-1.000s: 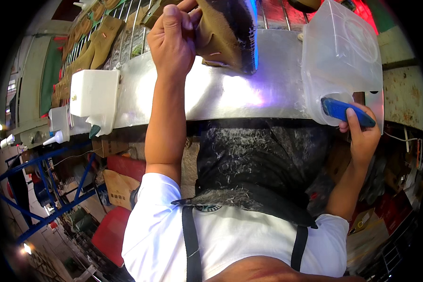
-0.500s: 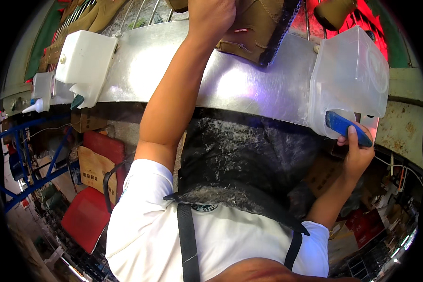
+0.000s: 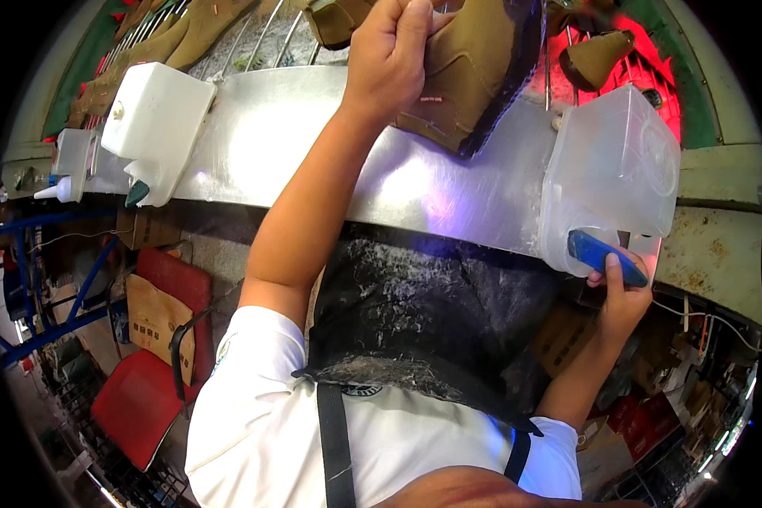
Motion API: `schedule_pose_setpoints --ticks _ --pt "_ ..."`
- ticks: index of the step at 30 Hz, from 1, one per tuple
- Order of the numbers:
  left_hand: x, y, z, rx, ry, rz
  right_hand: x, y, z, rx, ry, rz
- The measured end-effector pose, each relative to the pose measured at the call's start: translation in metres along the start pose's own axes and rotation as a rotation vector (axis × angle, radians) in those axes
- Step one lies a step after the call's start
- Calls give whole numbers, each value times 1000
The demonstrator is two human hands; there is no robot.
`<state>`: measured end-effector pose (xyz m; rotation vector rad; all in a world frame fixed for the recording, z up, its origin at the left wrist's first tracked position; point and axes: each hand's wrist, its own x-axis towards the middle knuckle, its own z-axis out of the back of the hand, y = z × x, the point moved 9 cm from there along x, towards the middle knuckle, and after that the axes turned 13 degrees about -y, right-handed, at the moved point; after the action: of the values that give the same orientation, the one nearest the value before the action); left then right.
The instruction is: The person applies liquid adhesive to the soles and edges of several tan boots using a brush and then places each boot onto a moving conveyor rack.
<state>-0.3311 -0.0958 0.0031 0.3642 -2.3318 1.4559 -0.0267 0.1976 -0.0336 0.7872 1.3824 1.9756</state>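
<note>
My left hand (image 3: 389,63), closed, grips a brown boot (image 3: 483,72) above the metal bench. The boot hangs tilted, with a dark band and pale blue stitches along its right edge. Part of it runs out of the top of the picture. At the right, my right hand (image 3: 622,292) pinches the blue handle of a flat tool (image 3: 608,258), perhaps a brush. The tool's far end is in the round mouth of a translucent plastic container (image 3: 605,161); the wall of the mouth partly hides it.
A shiny metal bench top (image 3: 271,110) runs across in front of me. A white container (image 3: 157,110) with a dark green handle (image 3: 137,193) in its mouth stands at the left. Behind are metal rods with more brown boots (image 3: 597,61). A red chair (image 3: 140,402) stands at the left below.
My head view has shifted a little, so the bench and containers sit lower. The boot has come slightly nearer to me in my left hand. My right hand stays at the container's mouth.
</note>
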Motion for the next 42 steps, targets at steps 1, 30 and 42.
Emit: schedule_pose_setpoints --ticks 1,30,42 --pt "-1 -2 -2 44 16 -10 0 1 1 5 0 1" --pt "-13 -17 11 65 -48 3 -2 2 -1 12 -23 -19" --pt "-11 -16 7 -88 -68 91 -1 2 -1 38 -5 -6"
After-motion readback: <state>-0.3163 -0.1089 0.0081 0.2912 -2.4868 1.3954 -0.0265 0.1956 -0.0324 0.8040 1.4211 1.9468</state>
